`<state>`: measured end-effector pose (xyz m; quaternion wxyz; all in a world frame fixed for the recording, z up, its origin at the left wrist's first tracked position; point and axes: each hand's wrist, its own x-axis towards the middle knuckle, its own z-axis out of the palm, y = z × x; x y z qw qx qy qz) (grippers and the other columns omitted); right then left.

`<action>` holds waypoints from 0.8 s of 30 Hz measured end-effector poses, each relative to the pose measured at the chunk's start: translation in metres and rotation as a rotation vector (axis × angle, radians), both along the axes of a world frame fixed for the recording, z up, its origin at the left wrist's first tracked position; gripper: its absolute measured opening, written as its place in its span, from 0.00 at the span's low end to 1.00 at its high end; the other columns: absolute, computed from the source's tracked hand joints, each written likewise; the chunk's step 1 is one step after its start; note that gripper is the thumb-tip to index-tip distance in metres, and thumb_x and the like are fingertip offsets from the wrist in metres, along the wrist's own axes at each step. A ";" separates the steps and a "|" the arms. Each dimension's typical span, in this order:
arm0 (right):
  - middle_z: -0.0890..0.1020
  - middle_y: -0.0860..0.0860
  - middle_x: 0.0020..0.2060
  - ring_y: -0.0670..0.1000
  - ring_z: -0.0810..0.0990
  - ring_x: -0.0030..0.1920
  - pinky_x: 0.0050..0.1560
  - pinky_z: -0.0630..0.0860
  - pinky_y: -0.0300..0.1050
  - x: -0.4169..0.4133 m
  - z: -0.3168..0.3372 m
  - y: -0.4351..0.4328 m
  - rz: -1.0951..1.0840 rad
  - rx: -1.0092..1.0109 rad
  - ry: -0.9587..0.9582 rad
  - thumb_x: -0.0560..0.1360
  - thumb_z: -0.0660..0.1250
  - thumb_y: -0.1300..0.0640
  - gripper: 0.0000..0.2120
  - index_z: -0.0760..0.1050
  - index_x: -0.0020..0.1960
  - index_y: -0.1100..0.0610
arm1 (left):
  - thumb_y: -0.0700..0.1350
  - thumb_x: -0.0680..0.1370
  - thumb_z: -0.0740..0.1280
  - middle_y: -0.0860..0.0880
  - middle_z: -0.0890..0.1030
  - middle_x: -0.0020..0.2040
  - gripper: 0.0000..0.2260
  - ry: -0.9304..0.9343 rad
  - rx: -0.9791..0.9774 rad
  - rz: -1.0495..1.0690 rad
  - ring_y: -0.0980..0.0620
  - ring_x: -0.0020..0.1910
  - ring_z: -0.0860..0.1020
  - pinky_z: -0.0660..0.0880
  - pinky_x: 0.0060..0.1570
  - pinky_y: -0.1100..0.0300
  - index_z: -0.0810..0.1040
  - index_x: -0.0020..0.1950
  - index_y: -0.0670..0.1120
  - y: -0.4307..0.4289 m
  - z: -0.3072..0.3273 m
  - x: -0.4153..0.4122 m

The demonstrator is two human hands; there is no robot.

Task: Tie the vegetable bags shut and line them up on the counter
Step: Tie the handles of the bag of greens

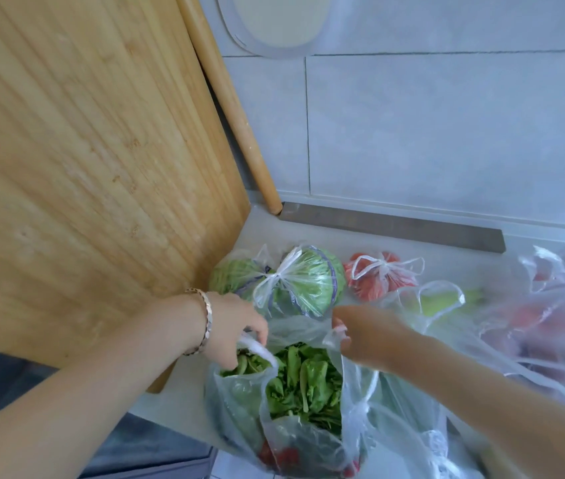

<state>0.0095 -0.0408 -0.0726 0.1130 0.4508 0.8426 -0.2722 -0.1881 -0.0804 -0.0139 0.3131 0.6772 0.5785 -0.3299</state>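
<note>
An open clear plastic bag of leafy greens stands at the counter's front edge. My left hand, with a bracelet on the wrist, grips the bag's left handle loop. My right hand pinches the bag's right handle. Behind them a knotted bag holding a green cabbage rests on the counter, with another green cabbage bag to its left. A tied bag of tomatoes sits further right.
A large bamboo cutting board leans at the left, with a wooden rolling pin against the tiled wall. Several loose plastic bags with red produce crowd the right. A green item in a bag lies behind my right hand.
</note>
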 end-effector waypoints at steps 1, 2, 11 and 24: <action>0.81 0.50 0.52 0.49 0.79 0.49 0.51 0.80 0.44 0.003 0.001 0.002 -0.042 0.010 0.044 0.75 0.61 0.61 0.11 0.73 0.56 0.54 | 0.47 0.74 0.64 0.53 0.73 0.41 0.01 0.004 0.094 -0.010 0.53 0.37 0.74 0.72 0.37 0.58 0.75 0.43 0.54 -0.003 -0.004 -0.002; 0.81 0.49 0.49 0.48 0.79 0.46 0.50 0.80 0.43 0.006 0.003 0.005 -0.096 0.003 0.098 0.75 0.60 0.60 0.09 0.74 0.53 0.54 | 0.50 0.76 0.62 0.53 0.71 0.36 0.09 -0.004 0.242 -0.014 0.54 0.33 0.71 0.69 0.34 0.59 0.71 0.35 0.52 -0.004 -0.012 -0.005; 0.68 0.54 0.28 0.48 0.68 0.20 0.23 0.65 0.38 0.018 0.037 0.045 -0.902 -0.399 0.784 0.74 0.60 0.69 0.09 0.71 0.39 0.58 | 0.40 0.74 0.65 0.43 0.70 0.32 0.13 -0.490 0.823 0.651 0.51 0.31 0.67 0.63 0.35 0.59 0.65 0.33 0.49 0.000 -0.018 -0.038; 0.74 0.53 0.24 0.50 0.75 0.24 0.33 0.75 0.43 0.010 0.053 0.041 -0.809 -0.528 0.720 0.75 0.62 0.60 0.11 0.71 0.34 0.59 | 0.46 0.72 0.71 0.47 0.84 0.29 0.11 -0.904 0.963 1.274 0.42 0.41 0.83 0.79 0.49 0.48 0.79 0.32 0.42 -0.011 -0.028 -0.025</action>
